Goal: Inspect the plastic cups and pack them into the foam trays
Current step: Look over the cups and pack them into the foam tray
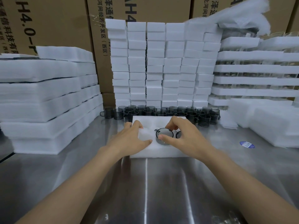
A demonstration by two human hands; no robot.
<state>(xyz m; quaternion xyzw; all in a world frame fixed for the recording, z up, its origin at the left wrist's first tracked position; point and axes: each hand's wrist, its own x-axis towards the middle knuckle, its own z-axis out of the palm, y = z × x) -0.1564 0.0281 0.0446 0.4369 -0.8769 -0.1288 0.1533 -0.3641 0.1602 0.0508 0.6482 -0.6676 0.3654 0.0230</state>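
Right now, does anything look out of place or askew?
Nothing wrong at the foam tray: the right hand pinches a cup at its pocket, the left hand rests on the foam. Stray: a blue sticker on the steel table. The top blocks of the leftmost foam column sit offset from those below.

Bare left hand, right hand, forearms

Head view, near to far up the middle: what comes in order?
Shiny steel table → white foam tray → cluster of smoky grey plastic cups → wall of stacked white foam blocks → brown cardboard boxes.
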